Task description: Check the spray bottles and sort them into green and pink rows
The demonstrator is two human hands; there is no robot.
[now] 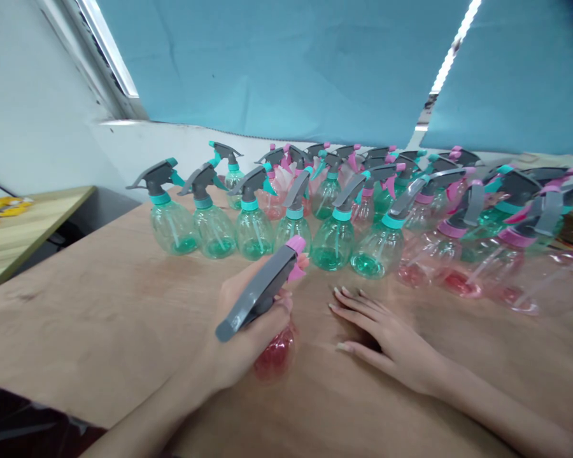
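Green-tinted spray bottles and pink-tinted ones stand across the table, triggers fitted; one pink spray bottle remains near the front, left hand fingers wrapped round its neck, right hand flat beside, fingers spread, empty.

Dim bluish daylight through gaps in blinds; faint shadow under right hand; right-edge bottles smeared, stretched.

We see bench: matt bare wood, smooth. Pink bottle: clear glossy plastic; its trigger head matt grey plastic. Green bottles: same glossy plastic.
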